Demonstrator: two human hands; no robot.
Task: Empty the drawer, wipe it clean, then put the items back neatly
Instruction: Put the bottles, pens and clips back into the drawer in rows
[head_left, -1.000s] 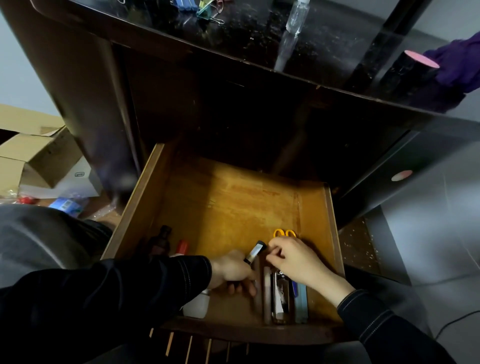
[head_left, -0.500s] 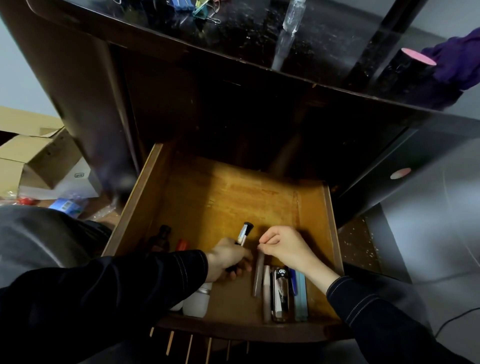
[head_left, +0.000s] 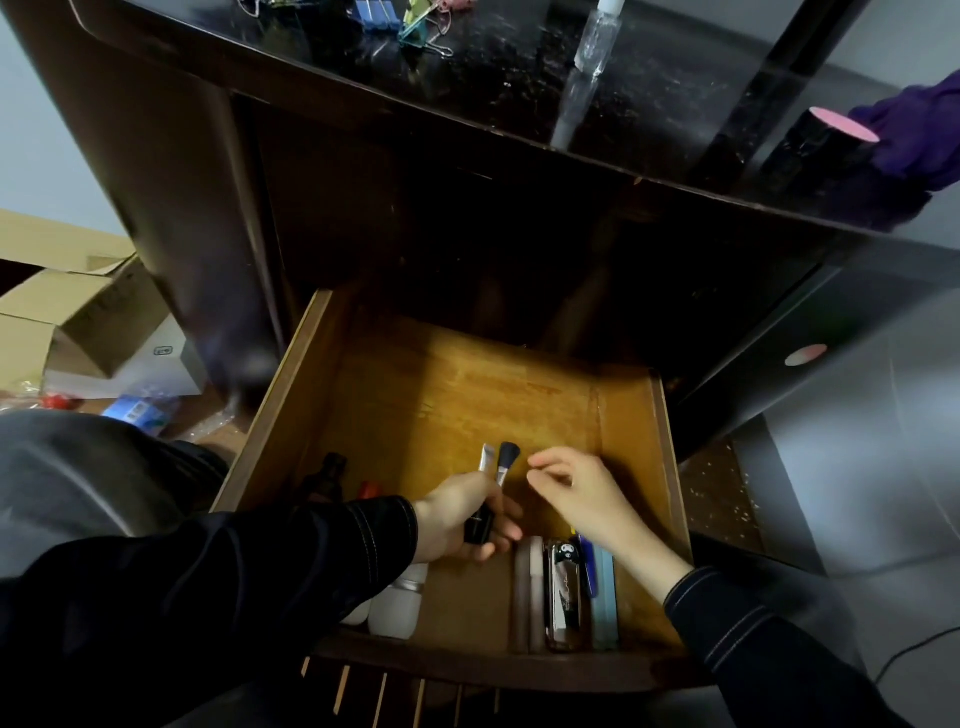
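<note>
The wooden drawer (head_left: 447, 384) stands pulled out below the dark cabinet. My left hand (head_left: 460, 517) grips a black-handled makeup brush (head_left: 506, 457) and a slim tube (head_left: 487, 457), both pointing up and away. My right hand (head_left: 576, 493) hovers just right of them, fingers loosely curled, holding nothing. Along the drawer's front right lie a pinkish case (head_left: 527, 597), a shiny stapler-like item (head_left: 563, 597) and a light blue box (head_left: 605, 603). A white jar (head_left: 400, 608), a dark bottle (head_left: 327, 475) and a red-capped item (head_left: 370, 488) sit at the front left.
On the glossy black top stand binder clips (head_left: 415, 26), a clear spray bottle (head_left: 597, 31), a dark cylinder with a pink top (head_left: 826, 140) and a purple cloth (head_left: 919, 135). Cardboard boxes (head_left: 78, 317) lie on the floor at left.
My left hand rose from the drawer floor with the tube and now also holds a brush. My right hand lifted off the row of items and moved back.
</note>
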